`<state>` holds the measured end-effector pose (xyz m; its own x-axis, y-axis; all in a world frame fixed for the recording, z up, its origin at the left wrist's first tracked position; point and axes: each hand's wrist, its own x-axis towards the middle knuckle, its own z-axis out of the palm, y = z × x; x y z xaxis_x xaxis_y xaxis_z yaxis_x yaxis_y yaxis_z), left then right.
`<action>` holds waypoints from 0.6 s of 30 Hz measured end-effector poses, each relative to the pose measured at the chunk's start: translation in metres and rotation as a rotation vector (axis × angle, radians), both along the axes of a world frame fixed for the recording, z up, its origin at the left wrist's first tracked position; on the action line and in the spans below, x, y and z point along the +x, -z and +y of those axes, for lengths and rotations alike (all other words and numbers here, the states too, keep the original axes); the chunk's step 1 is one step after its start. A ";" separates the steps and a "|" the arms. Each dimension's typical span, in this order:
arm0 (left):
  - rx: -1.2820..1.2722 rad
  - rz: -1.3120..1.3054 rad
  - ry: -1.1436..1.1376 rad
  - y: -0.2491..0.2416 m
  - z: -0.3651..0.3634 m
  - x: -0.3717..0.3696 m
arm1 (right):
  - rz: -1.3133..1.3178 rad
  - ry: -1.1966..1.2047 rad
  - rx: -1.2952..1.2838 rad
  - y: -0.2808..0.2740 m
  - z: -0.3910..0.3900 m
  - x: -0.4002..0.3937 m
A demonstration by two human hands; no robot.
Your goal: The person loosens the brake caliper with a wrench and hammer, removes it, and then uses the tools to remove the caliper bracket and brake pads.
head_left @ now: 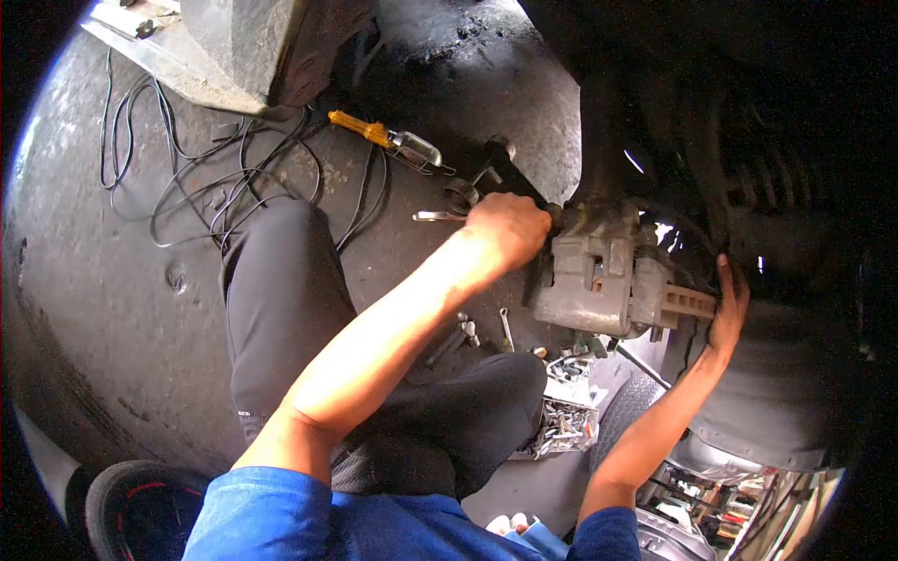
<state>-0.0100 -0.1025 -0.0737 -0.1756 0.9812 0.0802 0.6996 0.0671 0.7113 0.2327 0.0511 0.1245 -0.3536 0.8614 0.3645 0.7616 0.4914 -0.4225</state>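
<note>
My left hand (pixel 510 229) is closed in a fist at the left side of the brake caliper (pixel 589 280). A silver wrench (pixel 438 216) sticks out to the left from under this fist; its other end is hidden. Dark metal parts (pixel 500 173) lie just above the knuckles. My right hand (pixel 731 304) reaches up on the other side, its fingers stretched out along the edge of the brake disc (pixel 689 302). Part of that palm is turned away from view.
A yellow-handled work lamp (pixel 360 127) lies on the dark floor, with black cable (pixel 248 173) looped beside it. Loose wrenches (pixel 506 329) lie below the caliper, near a tray of small tools (pixel 566 427). A tire (pixel 627 407) stands behind. Dark suspension parts (pixel 608 112) hang above.
</note>
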 end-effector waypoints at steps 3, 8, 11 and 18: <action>0.125 -0.619 0.080 0.065 0.009 0.004 | -0.045 -0.026 -0.018 -0.004 0.009 0.007; 0.320 -1.334 0.027 0.106 0.020 0.033 | -0.008 -0.012 0.016 0.000 -0.001 -0.001; 0.325 -1.195 -0.133 0.105 0.025 0.013 | -0.013 0.103 0.034 0.002 -0.001 0.006; 0.092 -0.157 -0.235 0.027 0.007 0.016 | 0.035 0.007 -0.064 0.001 0.007 0.007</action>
